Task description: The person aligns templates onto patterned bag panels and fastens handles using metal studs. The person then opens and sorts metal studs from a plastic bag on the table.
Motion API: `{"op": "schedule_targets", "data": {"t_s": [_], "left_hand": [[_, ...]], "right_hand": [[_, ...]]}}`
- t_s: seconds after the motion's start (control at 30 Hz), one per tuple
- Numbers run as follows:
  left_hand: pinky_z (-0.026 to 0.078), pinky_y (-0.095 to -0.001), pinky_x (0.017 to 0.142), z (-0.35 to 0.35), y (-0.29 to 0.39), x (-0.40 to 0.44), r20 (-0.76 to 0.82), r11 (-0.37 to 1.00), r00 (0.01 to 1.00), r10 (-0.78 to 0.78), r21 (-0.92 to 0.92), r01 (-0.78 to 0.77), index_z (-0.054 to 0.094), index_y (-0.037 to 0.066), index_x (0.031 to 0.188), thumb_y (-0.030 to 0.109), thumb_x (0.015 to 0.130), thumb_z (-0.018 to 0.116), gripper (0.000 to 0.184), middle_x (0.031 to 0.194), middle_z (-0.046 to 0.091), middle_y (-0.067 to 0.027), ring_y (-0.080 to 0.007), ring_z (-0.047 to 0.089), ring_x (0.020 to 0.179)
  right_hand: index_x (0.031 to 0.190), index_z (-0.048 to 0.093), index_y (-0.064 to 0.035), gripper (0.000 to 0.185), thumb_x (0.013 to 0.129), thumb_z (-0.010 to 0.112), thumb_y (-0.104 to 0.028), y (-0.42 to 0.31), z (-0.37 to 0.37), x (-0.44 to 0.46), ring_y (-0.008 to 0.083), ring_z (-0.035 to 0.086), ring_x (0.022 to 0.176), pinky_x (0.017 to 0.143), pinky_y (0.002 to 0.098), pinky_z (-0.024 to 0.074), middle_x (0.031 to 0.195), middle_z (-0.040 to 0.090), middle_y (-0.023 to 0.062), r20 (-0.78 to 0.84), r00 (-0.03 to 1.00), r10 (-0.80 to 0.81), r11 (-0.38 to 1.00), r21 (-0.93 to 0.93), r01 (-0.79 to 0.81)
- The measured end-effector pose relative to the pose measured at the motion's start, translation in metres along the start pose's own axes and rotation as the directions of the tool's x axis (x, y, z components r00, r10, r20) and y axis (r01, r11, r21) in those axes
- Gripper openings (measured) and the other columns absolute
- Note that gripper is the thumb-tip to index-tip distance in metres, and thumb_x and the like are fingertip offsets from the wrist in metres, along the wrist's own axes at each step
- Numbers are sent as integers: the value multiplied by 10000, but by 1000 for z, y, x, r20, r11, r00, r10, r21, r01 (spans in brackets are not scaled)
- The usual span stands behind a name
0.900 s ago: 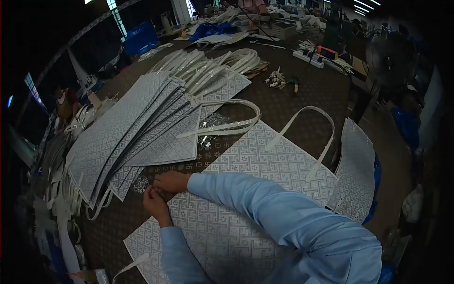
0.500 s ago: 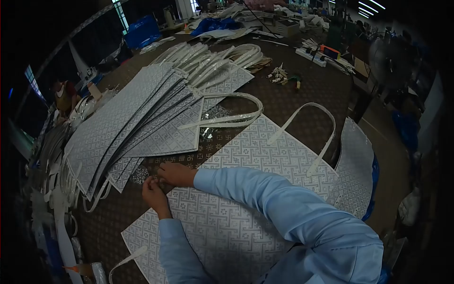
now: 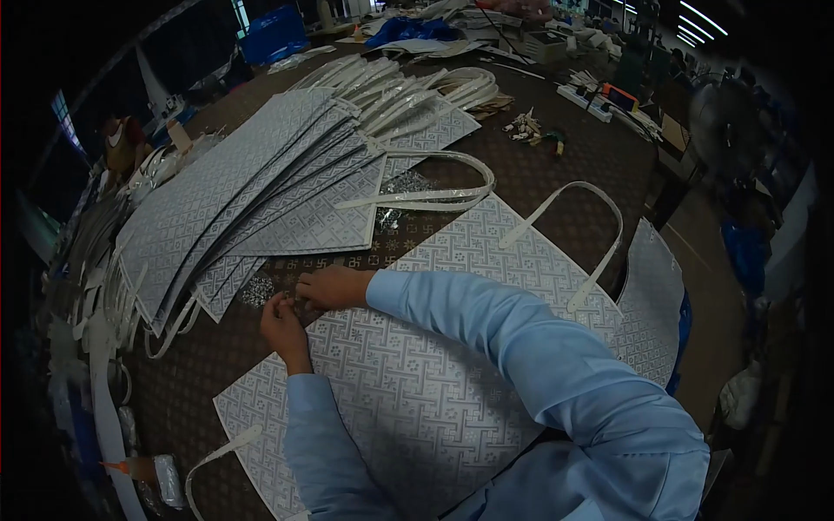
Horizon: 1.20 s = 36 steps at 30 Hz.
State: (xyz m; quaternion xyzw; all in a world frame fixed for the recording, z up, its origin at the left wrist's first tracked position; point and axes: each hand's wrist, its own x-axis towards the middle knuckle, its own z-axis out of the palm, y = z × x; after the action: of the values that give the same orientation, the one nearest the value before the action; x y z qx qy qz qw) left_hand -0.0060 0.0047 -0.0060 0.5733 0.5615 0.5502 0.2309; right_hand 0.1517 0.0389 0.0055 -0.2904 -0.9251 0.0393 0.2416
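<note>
My left hand (image 3: 285,328) and my right hand (image 3: 333,287) meet with fingers pinched together, beside a small pile of shiny bits (image 3: 257,291) on the dark patterned table (image 3: 191,373). Whatever lies between the fingertips is too small to make out. Under my forearms a patterned grey-white bag panel (image 3: 408,382) lies flat, with a white looped handle (image 3: 608,213) at its upper right edge and another (image 3: 208,451) at lower left. A fanned stack of similar panels (image 3: 234,165) with handles lies just beyond my hands.
A second shiny pile (image 3: 407,184) sits beside the stack. Small loose parts (image 3: 524,128) lie farther back. A glue bottle (image 3: 143,470) is at lower left, a power strip (image 3: 584,102) at back right. A person (image 3: 124,143) is at far left.
The view has shifted, so the table and panels appear higher in the picture. Both my hands remain close together by the shiny pile, fingers still pinched.
</note>
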Motion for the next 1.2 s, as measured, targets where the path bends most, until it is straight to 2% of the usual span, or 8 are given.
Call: {"op": "schedule_targets", "data": {"t_s": [0.2, 0.43, 0.5, 0.57, 0.73, 0.87, 0.93, 1.2], "left_hand": [[448, -264, 669, 0, -7, 2, 18, 999, 1000, 10, -46, -9, 578, -32, 967, 63, 841, 452, 202, 799, 618, -97, -150, 566, 737], [448, -372, 726, 8, -1, -4, 101, 931, 964, 244, 254, -262, 604, 8, 914, 83, 805, 494, 172, 871, 612, -164, -315, 579, 815], [439, -392, 731, 6, -2, -4, 99, 930, 952, 289, 206, -303, 607, 14, 904, 83, 802, 496, 166, 874, 610, -159, -330, 568, 827], [435, -402, 715, 5, -4, -4, 78, 946, 959, 272, 158, -282, 609, 21, 906, 90, 804, 508, 159, 853, 606, -158, -331, 559, 811], [424, -392, 722, 6, 4, -7, 174, 886, 917, 360, 245, -394, 611, 20, 910, 103, 786, 558, 158, 852, 586, -153, -322, 542, 804], [418, -407, 699, 14, 8, -10, 287, 827, 858, 425, 261, -497, 611, 16, 934, 118, 779, 587, 187, 876, 541, -146, -329, 509, 799], [417, -408, 698, 16, 14, -13, 292, 817, 856, 426, 284, -503, 609, 19, 941, 116, 773, 595, 195, 874, 534, -142, -327, 507, 799], [402, -399, 697, 26, 21, -14, 290, 798, 885, 364, 393, -457, 607, 46, 891, 96, 732, 614, 167, 852, 529, -137, -318, 501, 812]], "right_hand": [[992, 462, -40, 270, 778, 554, -175, 3, 0, 4, 323, 582, 749, 617, 397, 472, 929, 492, 153, 88, 996, 3, 996, -91, 5], [710, 583, -13, 84, 734, 596, -92, 10, 0, 14, 269, 607, 668, 590, 350, 484, 643, 588, 140, 48, 934, 354, 934, 29, -356], [724, 580, -10, 104, 771, 600, -101, -5, -33, 6, 168, 588, 607, 555, 278, 470, 610, 569, 88, 216, 785, 580, 621, 506, -598], [743, 570, -19, 128, 804, 603, -126, 5, -20, -4, 96, 535, 590, 539, 221, 444, 637, 550, 36, 300, 678, 671, 94, 873, -478], [844, 520, -7, 88, 835, 560, -85, 8, -5, -30, 114, 500, 605, 528, 209, 429, 744, 538, 55, 296, 673, 678, -526, 834, 164], [834, 508, 1, 72, 837, 543, -62, 13, -5, -33, 126, 509, 617, 531, 210, 437, 760, 540, 77, 308, 704, 640, -650, 705, 283], [869, 518, 23, 81, 845, 520, -55, 13, -5, -28, 136, 520, 634, 548, 220, 458, 787, 545, 95, 377, 588, 716, -578, 792, 196], [980, 510, 77, 195, 853, 491, -70, 4, -11, -18, 245, 579, 788, 712, 321, 510, 902, 557, 157, 378, 569, 730, -490, 870, 50]]}}
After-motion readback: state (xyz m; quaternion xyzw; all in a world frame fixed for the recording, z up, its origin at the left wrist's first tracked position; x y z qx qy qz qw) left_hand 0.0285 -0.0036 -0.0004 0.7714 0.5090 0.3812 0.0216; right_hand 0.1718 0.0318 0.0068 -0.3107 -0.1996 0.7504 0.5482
